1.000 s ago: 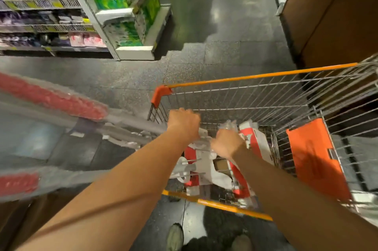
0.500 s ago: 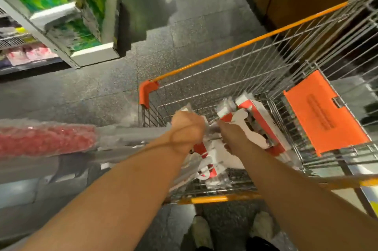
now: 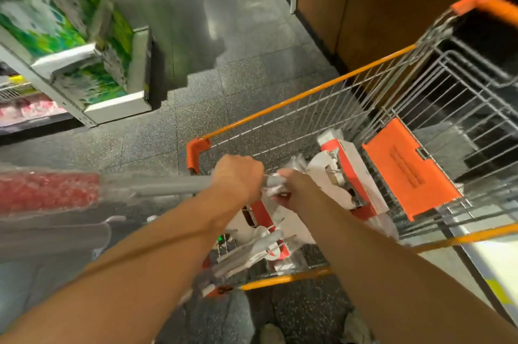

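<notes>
While the left hand (image 3: 238,178) is curled round the pole (image 3: 168,185) at the corner of the cart (image 3: 308,93) and the right hand (image 3: 297,189) grips its wrapped end just inside, it seems best to tip that end down beside the packs (image 3: 353,172), keeping the long tail off the shelf (image 3: 117,108).

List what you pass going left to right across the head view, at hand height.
red plastic-wrapped end → grey pole → left hand gripping that pole → right hand → red-and-white package in the cart → orange seat flap
</notes>
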{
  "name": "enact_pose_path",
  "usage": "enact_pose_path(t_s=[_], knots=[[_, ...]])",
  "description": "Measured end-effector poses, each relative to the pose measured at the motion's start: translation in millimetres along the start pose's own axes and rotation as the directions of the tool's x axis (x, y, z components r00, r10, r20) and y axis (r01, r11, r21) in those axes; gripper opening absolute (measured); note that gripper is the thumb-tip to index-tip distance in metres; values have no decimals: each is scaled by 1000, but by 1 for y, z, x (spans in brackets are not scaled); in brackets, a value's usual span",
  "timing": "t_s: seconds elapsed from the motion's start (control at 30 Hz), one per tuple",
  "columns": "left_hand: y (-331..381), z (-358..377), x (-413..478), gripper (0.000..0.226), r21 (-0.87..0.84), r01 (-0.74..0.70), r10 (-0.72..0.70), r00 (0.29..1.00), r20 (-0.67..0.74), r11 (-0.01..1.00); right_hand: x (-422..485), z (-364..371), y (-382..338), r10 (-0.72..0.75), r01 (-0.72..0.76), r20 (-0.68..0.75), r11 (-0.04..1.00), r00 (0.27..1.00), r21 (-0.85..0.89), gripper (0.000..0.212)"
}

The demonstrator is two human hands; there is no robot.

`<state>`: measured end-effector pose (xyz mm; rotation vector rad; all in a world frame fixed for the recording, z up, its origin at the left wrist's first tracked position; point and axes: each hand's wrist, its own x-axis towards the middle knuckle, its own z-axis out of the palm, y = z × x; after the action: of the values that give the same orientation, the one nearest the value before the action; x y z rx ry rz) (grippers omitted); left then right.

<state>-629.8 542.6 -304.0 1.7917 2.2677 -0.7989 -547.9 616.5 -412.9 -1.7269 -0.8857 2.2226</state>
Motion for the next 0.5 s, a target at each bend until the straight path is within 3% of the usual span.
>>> enact_pose_path(t_s=[0.17, 0.27, 0.3, 0.5], knots=[[-10, -22, -27, 25, -18, -12, 11, 998, -58, 1000, -39, 3, -12, -60, 65, -47, 992, 997, 105, 21], [-11, -37, -45, 20, 21, -18, 21, 989, -148, 1000, -60, 10, -18, -123, 163, -182, 961, 976, 222, 62], [-12, -42, -51, 20, 30, -11, 16, 984, -176, 999, -67, 12, -19, -146, 210, -244, 942, 959, 262, 67], [-16, -64, -82, 20, 2, 2, -1, 951, -309, 1000, -116, 10, -36, -240, 364, -406, 894, 882, 262, 61]])
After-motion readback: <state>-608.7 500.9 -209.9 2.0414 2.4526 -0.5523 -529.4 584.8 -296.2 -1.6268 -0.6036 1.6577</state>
